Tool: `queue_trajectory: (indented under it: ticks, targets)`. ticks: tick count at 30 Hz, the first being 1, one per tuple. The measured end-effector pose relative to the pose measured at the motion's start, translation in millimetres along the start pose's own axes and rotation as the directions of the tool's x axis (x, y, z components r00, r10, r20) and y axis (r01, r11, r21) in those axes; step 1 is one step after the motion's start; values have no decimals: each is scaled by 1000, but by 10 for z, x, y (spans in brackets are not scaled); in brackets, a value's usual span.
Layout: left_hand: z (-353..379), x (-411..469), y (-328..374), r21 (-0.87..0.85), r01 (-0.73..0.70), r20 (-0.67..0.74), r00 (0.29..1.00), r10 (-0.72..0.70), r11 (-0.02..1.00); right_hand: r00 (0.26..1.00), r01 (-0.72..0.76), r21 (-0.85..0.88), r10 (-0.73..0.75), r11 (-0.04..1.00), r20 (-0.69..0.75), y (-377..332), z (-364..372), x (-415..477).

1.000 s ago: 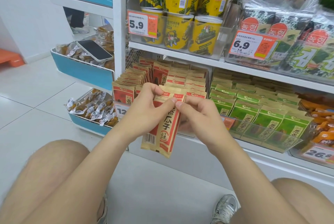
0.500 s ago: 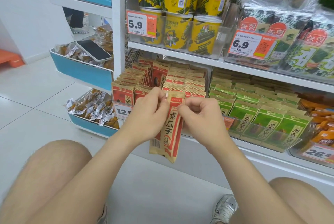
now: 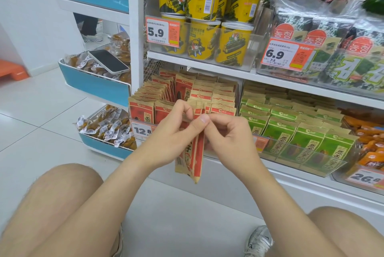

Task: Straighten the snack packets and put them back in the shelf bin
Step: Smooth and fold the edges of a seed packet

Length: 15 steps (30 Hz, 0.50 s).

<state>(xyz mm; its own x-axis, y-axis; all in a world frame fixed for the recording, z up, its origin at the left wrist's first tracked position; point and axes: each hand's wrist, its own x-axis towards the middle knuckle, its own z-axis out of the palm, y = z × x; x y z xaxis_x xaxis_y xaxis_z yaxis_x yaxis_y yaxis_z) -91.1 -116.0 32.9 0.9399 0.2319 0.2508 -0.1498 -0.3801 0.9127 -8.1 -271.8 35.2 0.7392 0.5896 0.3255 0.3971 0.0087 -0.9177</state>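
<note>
I hold a small stack of red and tan snack packets [image 3: 194, 159] upright in front of the shelf, edge-on to me, their lower ends hanging below my hands. My left hand [image 3: 176, 132] grips the stack's top from the left with curled fingers. My right hand [image 3: 228, 134] pinches the same top edge from the right. Behind my hands stands the clear shelf bin [image 3: 143, 130] packed with rows of matching red packets [image 3: 209, 92]; its front wall carries a 12.8 price tag.
Green packets [image 3: 299, 132] fill the bin to the right. Yellow tubs [image 3: 205, 38] and seaweed packs [image 3: 324, 49] sit on the shelf above. A phone [image 3: 108, 61] lies on wrapped snacks in a blue side rack [image 3: 93, 86]. My knees and a shoe [image 3: 259, 240] are below.
The packet stack has turned from face-on to edge-on and risen slightly toward the bin. Both hands have closed in together on its top edge.
</note>
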Motion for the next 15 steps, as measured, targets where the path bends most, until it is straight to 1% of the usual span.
queue_trajectory:
  ticks: [2,5,9,12,15]
  targets:
    - [5,-9,16,30,-14,-1,1000,14,999,999,29,6,-29,1000,-20,7,10,-6]
    - [13,-13,52,4,19,-2,1000,-19,1000,996,-22,99,30,995,-88,7,-6,16]
    - [21,13,91,-14,18,-38,999,-19,1000,980,-74,150,99,986,-170,4,44,40]
    - [24,49,92,-70,24,-52,998,-28,997,975,-97,192,132,977,-180,20,50,52]
    - [23,77,40,-137,61,-52,996,-68,989,977,-102,209,138,973,-164,29,48,56]
